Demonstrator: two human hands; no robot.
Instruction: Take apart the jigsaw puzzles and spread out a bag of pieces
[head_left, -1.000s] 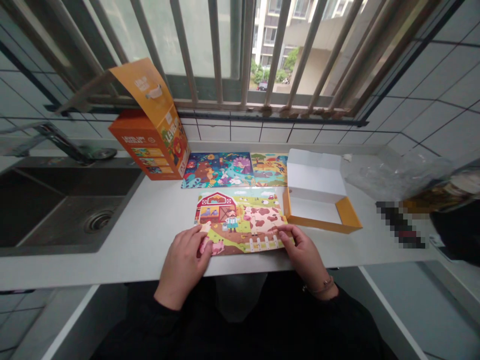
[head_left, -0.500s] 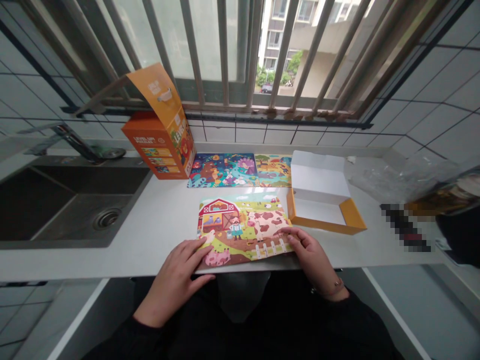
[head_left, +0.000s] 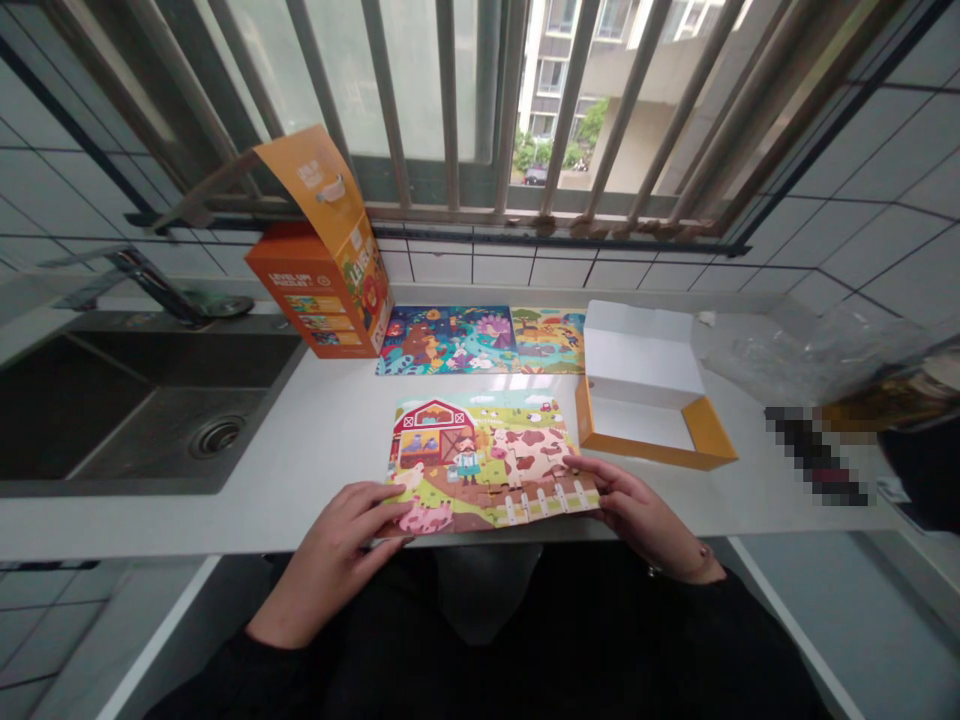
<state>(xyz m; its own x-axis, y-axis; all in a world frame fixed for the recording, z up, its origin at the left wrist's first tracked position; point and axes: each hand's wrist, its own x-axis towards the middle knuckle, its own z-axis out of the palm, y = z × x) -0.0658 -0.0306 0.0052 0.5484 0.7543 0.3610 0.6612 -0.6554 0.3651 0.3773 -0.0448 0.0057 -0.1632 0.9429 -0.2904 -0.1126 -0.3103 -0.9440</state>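
A farm jigsaw puzzle (head_left: 480, 465) with a red barn, a farmer and a cow lies assembled at the counter's front edge. At its lower left corner, my left hand (head_left: 341, 540) grips the edge, fingers over the top and thumb low by the front. My right hand (head_left: 637, 515) holds the right edge; its index finger rests on the picture and the other fingers curl at the border. Seams between the pieces show, and the lower right part looks slightly bent. The puzzle's underside is hidden.
Behind it lie a blue night-scene puzzle (head_left: 448, 340) and a yellow-green animal puzzle (head_left: 551, 340). An orange puzzle box (head_left: 322, 300) stands at left beside the sink (head_left: 150, 400). An opened yellow-white box (head_left: 637, 415) sits at right, near clear plastic packaging (head_left: 795, 345).
The farm puzzle has shifted slightly left, its right edge more spread out. My left hand has moved a little left and my right hand a little right, both still at its edges.
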